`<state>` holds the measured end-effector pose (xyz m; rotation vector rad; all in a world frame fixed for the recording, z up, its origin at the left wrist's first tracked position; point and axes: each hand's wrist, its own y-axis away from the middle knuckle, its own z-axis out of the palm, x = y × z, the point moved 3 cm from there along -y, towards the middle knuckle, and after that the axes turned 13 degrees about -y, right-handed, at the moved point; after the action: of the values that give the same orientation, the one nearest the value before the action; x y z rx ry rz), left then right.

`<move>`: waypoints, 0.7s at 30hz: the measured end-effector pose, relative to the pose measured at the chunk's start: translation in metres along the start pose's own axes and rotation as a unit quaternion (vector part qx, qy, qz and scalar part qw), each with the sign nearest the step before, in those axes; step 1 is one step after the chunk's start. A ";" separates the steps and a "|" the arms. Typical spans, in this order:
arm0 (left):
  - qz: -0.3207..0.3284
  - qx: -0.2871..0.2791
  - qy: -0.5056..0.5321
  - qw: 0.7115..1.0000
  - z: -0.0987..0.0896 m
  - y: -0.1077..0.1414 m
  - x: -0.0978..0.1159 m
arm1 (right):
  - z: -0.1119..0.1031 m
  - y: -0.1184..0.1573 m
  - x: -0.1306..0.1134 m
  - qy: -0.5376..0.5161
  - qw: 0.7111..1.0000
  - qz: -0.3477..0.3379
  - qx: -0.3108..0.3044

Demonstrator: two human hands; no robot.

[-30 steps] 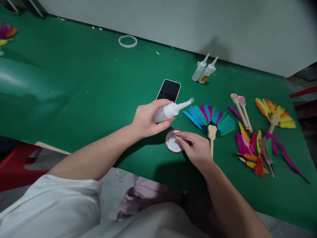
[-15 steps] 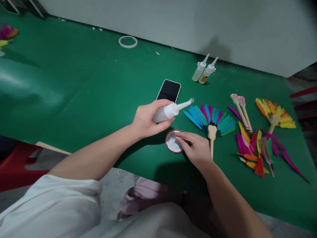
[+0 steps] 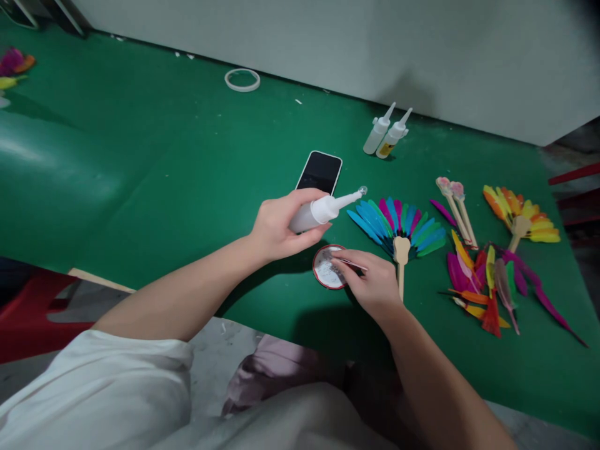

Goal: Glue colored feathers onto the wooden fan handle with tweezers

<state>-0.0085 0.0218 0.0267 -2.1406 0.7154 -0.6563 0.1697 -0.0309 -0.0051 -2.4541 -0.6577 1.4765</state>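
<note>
A big green table (image 3: 201,144) spreads across the frame. In the middle, the left hand (image 3: 274,228) curls around a white squeeze bottle (image 3: 323,210). Just below right, by a round, red-rimmed dish (image 3: 315,275), the right hand's (image 3: 375,281) nearly closed fingertips pinch a thin stick (image 3: 355,263).

White squeeze bottle (image 3: 317,212), 1: held tilted in the left hand (image 3: 280,228), nozzle (image 3: 347,199) angled up rightward, clear bead (image 3: 362,190) at its end. Red-rimmed dish (image 3: 327,273), 1: pale inside, partly beneath the right hand (image 3: 375,281). Thin stick (image 3: 355,264), 1: pinched in that hand.
</note>
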 end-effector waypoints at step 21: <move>0.007 -0.037 0.024 0.999 -0.002 0.000 0.003 | -0.037 0.000 -0.008 -0.272 0.939 0.145 0.151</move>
<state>-0.0082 0.0189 0.0286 -2.1919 0.7918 -0.6857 0.1992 -0.0327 0.0190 -1.9693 -0.1209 2.2159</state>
